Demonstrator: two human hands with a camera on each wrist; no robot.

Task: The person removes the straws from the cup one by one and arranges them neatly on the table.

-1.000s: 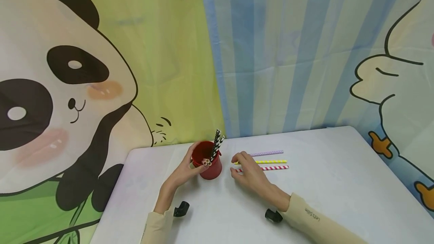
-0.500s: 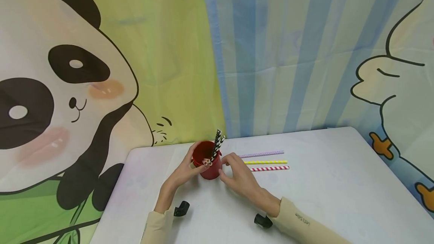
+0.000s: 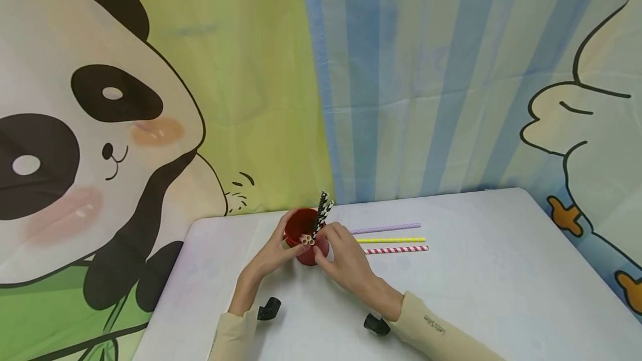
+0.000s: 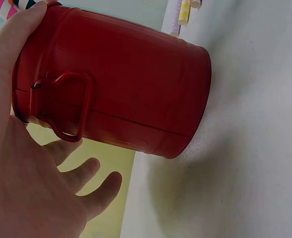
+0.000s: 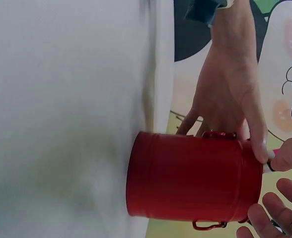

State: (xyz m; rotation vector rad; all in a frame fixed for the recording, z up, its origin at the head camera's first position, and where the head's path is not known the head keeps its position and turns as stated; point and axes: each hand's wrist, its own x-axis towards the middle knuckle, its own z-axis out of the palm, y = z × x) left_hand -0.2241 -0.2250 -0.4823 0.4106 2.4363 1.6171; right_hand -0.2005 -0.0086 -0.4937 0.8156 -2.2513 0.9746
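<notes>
While the head view takes in the whole white table (image 3: 476, 272), it shows the red can (image 3: 306, 252) only as a small shape near the table's far left edge, half hidden between two hands. Seen from there, the left hand (image 3: 273, 252) wraps the can's left side with the thumb along the rim, and the right hand (image 3: 343, 258) reaches in at the rim from the right, its fingertips at the two black-and-white straws (image 3: 322, 213) that stand up out of the can; whether those fingers pinch a straw or merely touch it cannot be told. Two tan straw ends (image 3: 307, 240) also show at the near rim, so four straws sit in the can by this count. Only the left wrist view gives the can's side handle (image 4: 66, 106) and the ribbed wall of the can (image 4: 131, 84), with the thumb laid along the top and the other fingers spread loosely behind, apart from the metal. Its base rests on the table there. From the right wrist view comes a second small handle (image 5: 209, 225) on the opposite side, the left hand (image 5: 230, 99) gripping from behind, and the right fingertips (image 5: 290, 153) curled at the rim. Three straws lie flat on the table just right of the can, side by side: a lilac straw (image 3: 388, 228), a yellow straw (image 3: 393, 240) and a red-and-white straw (image 3: 398, 249). Two black wrist mounts (image 3: 269, 308) show below the sleeves.
</notes>
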